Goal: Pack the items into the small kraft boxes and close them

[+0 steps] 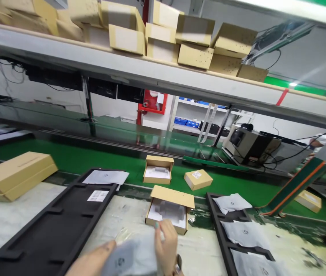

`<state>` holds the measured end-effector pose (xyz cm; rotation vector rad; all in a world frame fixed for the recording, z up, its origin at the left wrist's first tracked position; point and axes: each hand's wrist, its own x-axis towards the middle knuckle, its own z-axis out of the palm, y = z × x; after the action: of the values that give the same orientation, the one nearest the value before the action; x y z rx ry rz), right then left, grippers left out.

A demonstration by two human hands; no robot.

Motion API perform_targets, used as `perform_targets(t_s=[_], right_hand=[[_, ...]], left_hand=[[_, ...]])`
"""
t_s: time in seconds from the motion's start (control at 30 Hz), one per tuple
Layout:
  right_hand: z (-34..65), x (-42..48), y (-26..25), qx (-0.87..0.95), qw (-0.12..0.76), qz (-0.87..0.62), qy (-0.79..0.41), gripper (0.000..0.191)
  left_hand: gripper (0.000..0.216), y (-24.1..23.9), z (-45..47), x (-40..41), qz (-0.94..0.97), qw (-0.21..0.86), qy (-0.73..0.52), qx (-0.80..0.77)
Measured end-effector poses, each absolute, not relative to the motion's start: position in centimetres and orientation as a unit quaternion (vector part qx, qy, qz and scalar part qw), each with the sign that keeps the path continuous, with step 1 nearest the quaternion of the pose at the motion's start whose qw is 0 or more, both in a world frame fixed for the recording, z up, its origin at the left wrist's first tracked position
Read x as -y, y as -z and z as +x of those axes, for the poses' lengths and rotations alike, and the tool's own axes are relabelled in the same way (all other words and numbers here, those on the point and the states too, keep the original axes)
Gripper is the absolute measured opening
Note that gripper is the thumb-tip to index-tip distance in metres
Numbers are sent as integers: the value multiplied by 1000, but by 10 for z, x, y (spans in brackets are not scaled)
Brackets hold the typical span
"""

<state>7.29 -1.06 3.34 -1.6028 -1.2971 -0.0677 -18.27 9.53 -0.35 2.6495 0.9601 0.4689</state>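
Between my hands is a translucent grey plastic pouch (135, 256) with a small printed mark, blurred by motion. My left hand (94, 258) is closed on its left side, the fingertips partly hidden. At the pouch's right edge, my right hand (166, 245) is closed with curled fingers. Just beyond stands an open cardboard box (172, 193), lid raised, with a white moulded insert showing its hollow. To the right, a black tray (219, 234) carries grey pouches (246, 233) in its compartments. A long black tray (45, 230) lies to the left, bearing a pouch (105, 177) at its far end.
On the green conveyor belt (134, 188) sit another open box (157, 170) and a closed box (198, 179). A large carton (16, 174) stands at left. A shelf (151, 63) with open cartons crosses overhead. A slanted post (301, 180) rises at right, near scissors (315, 258).
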Motion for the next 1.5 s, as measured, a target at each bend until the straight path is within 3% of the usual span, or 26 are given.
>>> perform_targets(t_s=[0.07,0.13,0.2,0.27,0.5,0.6,0.73,0.83,0.9,1.0,1.07,1.13,1.17,1.23,1.3,1.4,1.5], right_hand=[[83,45,-32,551,539,-636,-20,27],[92,68,-30,613,469,-631,-72,20],[97,80,-23,661,373,-645,-89,34],[100,86,-12,663,326,-669,-83,35],[97,100,8,626,416,-655,-74,17],[90,99,1,614,434,-659,0,14],[81,92,-15,614,420,-657,122,19],[76,89,-30,653,379,-643,126,18],[77,90,-38,674,359,-636,113,21],[88,96,-41,613,416,-662,113,30],[98,99,-37,542,485,-683,69,66],[105,97,-27,508,543,-668,-39,90],[105,94,-21,498,567,-648,-96,85],[101,84,-9,462,621,-611,-162,53],[91,73,1,399,683,-593,-154,24],[76,60,7,309,737,-592,-107,29],[70,55,3,252,748,-610,-66,38]], left_hand=[[61,32,-153,-65,934,106,-174,-295],[67,44,-120,-49,947,74,-183,-254],[65,41,-93,-45,955,73,-197,-211],[57,32,-77,-45,955,89,-219,-180],[27,22,-86,-37,926,178,-282,-174],[10,15,-88,-33,910,201,-312,-186],[5,-15,-80,-33,903,216,-302,-218],[58,-39,-67,-32,916,269,-216,-206],[53,-48,-58,-31,908,331,-161,-202],[24,-47,-46,-31,841,467,-154,-226],[15,-37,-39,-31,758,557,-206,-270],[26,-25,-32,-28,670,618,-268,-314],[32,-19,-27,-24,629,639,-296,-331],[38,-9,-17,-15,553,680,-345,-336],[37,-4,-7,-4,494,713,-381,-320],[33,-5,4,7,460,708,-425,-325],[47,-9,8,7,496,620,-482,-369]])
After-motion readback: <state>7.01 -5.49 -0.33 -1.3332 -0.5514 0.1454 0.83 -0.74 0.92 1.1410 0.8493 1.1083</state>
